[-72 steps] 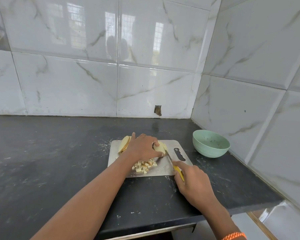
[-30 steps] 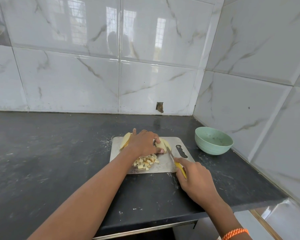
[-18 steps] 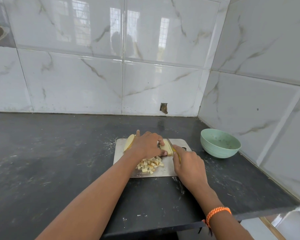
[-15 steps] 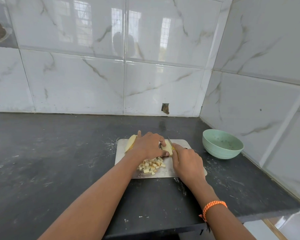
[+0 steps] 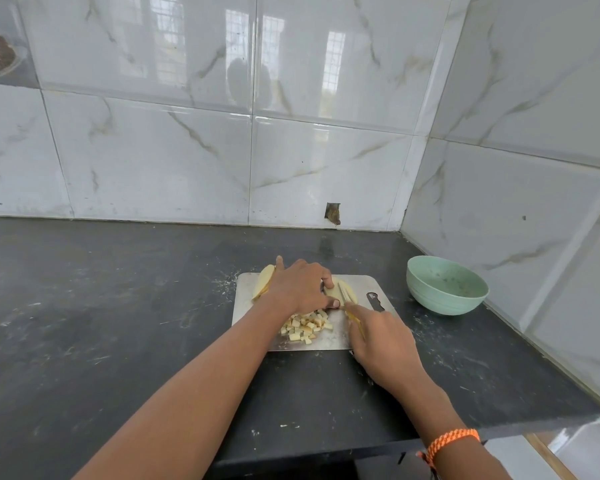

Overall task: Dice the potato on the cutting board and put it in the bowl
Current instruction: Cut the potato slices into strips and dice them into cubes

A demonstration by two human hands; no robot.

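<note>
On the steel cutting board (image 5: 246, 306), a potato piece (image 5: 336, 292) is pinned under the curled left hand (image 5: 300, 287) while a yellow-handled knife (image 5: 350, 306) is gripped by the right hand (image 5: 383, 344).

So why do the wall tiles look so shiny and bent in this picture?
Head view: the glossy wall tiles mirror bright windows, so glare patches show; the wide-angle lens bows the grout lines and the countertop edge. Light is soft and even, with faint shadows. The potato cubes and green bowl look reasonably sharp.
</note>
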